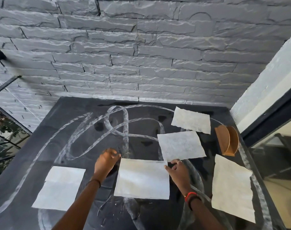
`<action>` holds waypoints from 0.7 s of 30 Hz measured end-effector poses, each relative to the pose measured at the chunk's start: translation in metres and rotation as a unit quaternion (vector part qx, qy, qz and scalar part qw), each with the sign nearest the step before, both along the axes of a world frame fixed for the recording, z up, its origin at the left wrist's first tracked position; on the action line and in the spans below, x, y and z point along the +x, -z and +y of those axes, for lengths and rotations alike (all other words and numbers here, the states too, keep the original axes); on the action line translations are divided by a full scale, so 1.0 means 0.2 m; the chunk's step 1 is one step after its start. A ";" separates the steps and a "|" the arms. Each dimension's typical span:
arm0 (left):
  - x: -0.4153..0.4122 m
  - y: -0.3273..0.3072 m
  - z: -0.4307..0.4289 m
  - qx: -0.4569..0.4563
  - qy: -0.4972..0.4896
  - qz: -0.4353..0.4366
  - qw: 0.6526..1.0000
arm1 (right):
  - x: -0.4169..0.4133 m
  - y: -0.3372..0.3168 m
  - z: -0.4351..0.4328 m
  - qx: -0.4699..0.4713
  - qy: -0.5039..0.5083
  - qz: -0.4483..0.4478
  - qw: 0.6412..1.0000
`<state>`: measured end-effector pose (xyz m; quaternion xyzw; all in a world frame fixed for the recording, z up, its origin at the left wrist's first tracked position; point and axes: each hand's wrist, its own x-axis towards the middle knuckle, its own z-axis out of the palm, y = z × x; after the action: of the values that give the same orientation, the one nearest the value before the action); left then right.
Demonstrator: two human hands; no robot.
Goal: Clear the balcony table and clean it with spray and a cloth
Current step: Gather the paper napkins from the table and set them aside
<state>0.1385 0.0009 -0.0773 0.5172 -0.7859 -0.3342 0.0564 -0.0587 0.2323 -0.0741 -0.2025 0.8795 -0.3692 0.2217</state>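
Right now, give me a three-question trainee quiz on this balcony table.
1. True or false: the wooden napkin holder has sheets in it.
2. How many white paper sheets lie on the table?
3. The left hand and right hand are at the far corners of: A) the near middle sheet; B) the near left sheet; C) the farthest sheet.
Key: 1 false; 2 five; 3 A.
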 end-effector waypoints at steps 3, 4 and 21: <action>-0.08 -0.02 -0.05 -0.055 -0.019 0.053 0.997 | -0.13 0.00 -0.01 0.017 0.037 0.019 0.999; -0.11 -0.04 -0.04 -0.054 -0.021 0.063 0.996 | -0.17 -0.01 0.00 0.017 0.050 0.025 0.998; -1.00 0.02 0.21 -0.048 0.113 0.036 0.992 | -0.94 0.04 -0.05 0.156 0.049 0.186 0.969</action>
<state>-0.0615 0.0423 -0.0814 0.4095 -0.8517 -0.3192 0.0716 -0.2475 0.2230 -0.0818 -0.1867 0.9610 -0.1935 0.0650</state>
